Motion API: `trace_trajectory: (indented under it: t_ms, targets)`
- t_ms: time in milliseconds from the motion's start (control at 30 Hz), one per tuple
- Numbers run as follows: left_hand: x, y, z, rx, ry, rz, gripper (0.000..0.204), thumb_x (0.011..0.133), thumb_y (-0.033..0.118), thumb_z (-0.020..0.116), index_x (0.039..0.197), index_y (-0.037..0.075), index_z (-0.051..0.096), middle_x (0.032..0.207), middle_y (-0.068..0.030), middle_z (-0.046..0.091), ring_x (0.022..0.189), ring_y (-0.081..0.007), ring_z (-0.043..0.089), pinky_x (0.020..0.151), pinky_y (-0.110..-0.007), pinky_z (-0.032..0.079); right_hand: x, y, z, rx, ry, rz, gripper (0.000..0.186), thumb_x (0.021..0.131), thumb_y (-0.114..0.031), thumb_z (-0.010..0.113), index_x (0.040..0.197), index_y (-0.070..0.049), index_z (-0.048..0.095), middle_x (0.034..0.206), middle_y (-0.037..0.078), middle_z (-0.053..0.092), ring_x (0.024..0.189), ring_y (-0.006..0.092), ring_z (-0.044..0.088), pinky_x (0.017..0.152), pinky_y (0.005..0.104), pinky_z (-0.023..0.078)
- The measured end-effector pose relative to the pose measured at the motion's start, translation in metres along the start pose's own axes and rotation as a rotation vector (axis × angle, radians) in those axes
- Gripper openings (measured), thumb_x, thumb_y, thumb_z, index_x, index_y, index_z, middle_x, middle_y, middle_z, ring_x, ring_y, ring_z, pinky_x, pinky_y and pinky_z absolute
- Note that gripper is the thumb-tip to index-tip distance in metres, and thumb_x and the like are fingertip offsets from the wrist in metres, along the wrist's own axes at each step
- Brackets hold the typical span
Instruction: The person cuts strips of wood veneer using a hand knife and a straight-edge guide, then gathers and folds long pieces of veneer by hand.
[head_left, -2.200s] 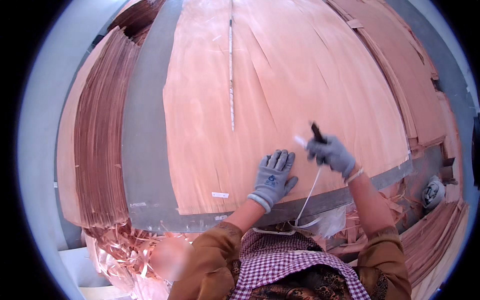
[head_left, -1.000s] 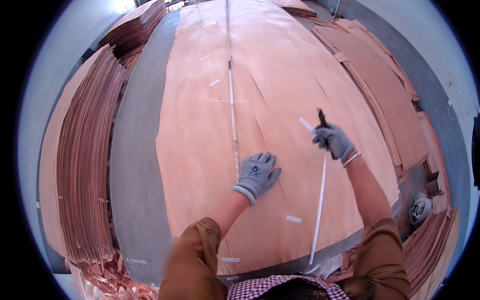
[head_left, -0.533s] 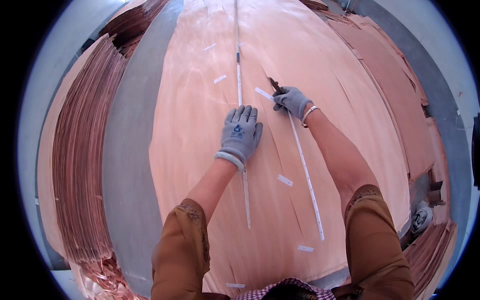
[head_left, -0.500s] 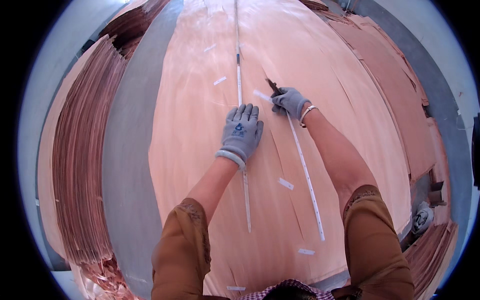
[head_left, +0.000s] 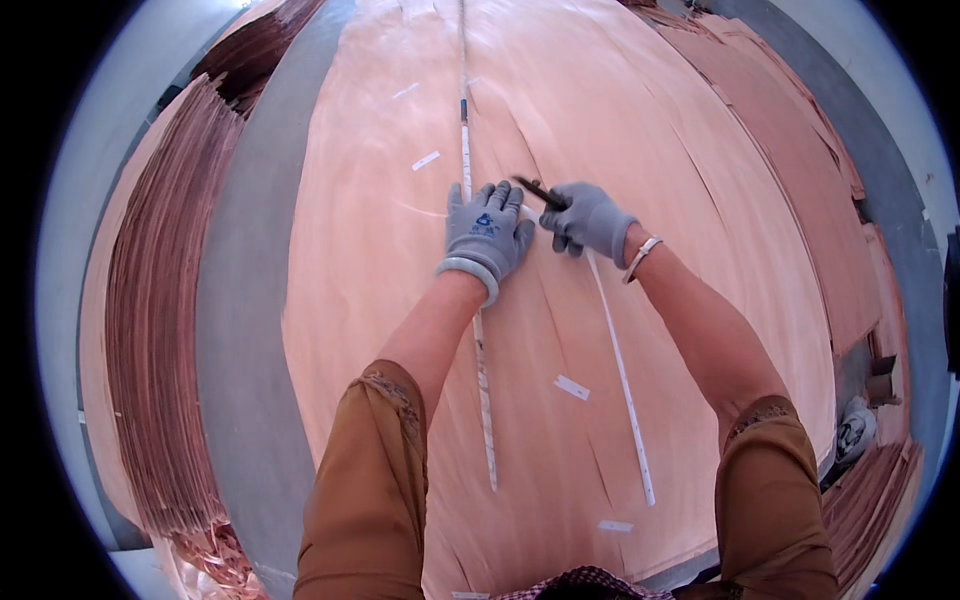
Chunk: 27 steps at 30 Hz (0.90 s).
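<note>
A large pale pinkish wood veneer sheet (head_left: 380,270) lies spread in front of me, with dark splits running along it. Flat on it rests my left hand (head_left: 485,238), gloved in grey, fingers stretched out across a long white tape strip (head_left: 485,400). Just to its right, my gloved right hand (head_left: 595,222) is closed around a slim dark knife-like tool (head_left: 540,192), whose end points up and left. The blade cannot be made out. A second long white tape strip (head_left: 622,380) runs from beneath the right hand toward me. Part of a short white piece shows between the hands.
Short white tape pieces (head_left: 572,387) are scattered over the sheet. Tall stacks of reddish veneer (head_left: 165,310) stand at the left beyond a grey surface (head_left: 245,300). More veneer sheets (head_left: 775,180) lie along the right side, with a crumpled pale bundle (head_left: 855,428) nearer.
My right hand has shifted slightly down and right, turning so the dark tool tilts further left. My left hand stays flat, its fingers a little more spread. The view has shifted slightly.
</note>
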<state>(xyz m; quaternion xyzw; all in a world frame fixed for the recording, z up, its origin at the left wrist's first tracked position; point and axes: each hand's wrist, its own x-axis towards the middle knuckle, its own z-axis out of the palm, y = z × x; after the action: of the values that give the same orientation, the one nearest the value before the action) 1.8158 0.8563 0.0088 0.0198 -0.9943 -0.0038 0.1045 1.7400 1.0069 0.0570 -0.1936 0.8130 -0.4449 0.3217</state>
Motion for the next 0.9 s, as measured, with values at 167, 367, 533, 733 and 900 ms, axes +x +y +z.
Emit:
trace_trajectory:
  t_ms: [167, 367, 533, 733, 900]
  targets:
    - [0.011, 0.005, -0.002, 0.028, 0.029, 0.033, 0.048, 0.091, 0.036, 0.044, 0.130, 0.009, 0.051, 0.134, -0.0098, 0.051, 0.126, -0.0233, 0.045, 0.109, -0.048, 0.022, 0.017, 0.018, -0.045, 0.275, 0.129, -0.078, 0.018, 0.087, -0.018, 0.059, 0.097, -0.003, 0.063, 0.071, 0.006, 0.066, 0.049, 0.0081, 0.050, 0.045, 0.0225, 0.038]
    - [0.021, 0.009, 0.022, -0.005, 0.247, 0.103, 0.045, 0.093, 0.033, 0.041, 0.129, 0.007, 0.051, 0.134, -0.0105, 0.050, 0.126, -0.0263, 0.045, 0.108, -0.042, 0.027, 0.044, 0.020, -0.035, 0.316, 0.045, 0.086, 0.015, 0.084, -0.004, 0.056, 0.097, 0.001, 0.062, 0.077, 0.012, 0.066, 0.064, 0.0158, 0.064, 0.052, 0.0253, 0.047]
    - [0.040, 0.031, 0.024, -0.079, 0.125, 0.195, 0.045, 0.094, 0.036, 0.039, 0.130, 0.011, 0.050, 0.135, -0.0093, 0.049, 0.125, -0.0243, 0.046, 0.107, -0.040, 0.028, 0.059, 0.045, -0.055, 0.092, 0.049, 0.049, 0.017, 0.079, -0.005, 0.059, 0.092, 0.005, 0.063, 0.068, 0.011, 0.064, 0.060, 0.0154, 0.063, 0.050, 0.0264, 0.046]
    - [0.031, 0.023, 0.021, -0.025, 0.064, 0.155, 0.044, 0.094, 0.037, 0.041, 0.132, 0.017, 0.049, 0.138, -0.0050, 0.047, 0.128, -0.0214, 0.042, 0.106, -0.042, 0.028, -0.009, 0.025, -0.042, 0.010, 0.064, 0.063, 0.015, 0.083, -0.015, 0.062, 0.086, 0.000, 0.061, 0.068, 0.008, 0.064, 0.051, 0.0122, 0.055, 0.047, 0.0253, 0.041]
    - [0.024, 0.001, 0.021, -0.113, 0.076, 0.161, 0.047, 0.092, 0.033, 0.043, 0.135, 0.013, 0.046, 0.139, -0.0071, 0.046, 0.129, -0.0252, 0.041, 0.108, -0.042, 0.026, -0.071, 0.023, -0.030, 0.262, -0.172, 0.096, 0.018, 0.084, -0.019, 0.061, 0.092, -0.003, 0.062, 0.071, 0.009, 0.065, 0.051, 0.0086, 0.052, 0.046, 0.0224, 0.039]
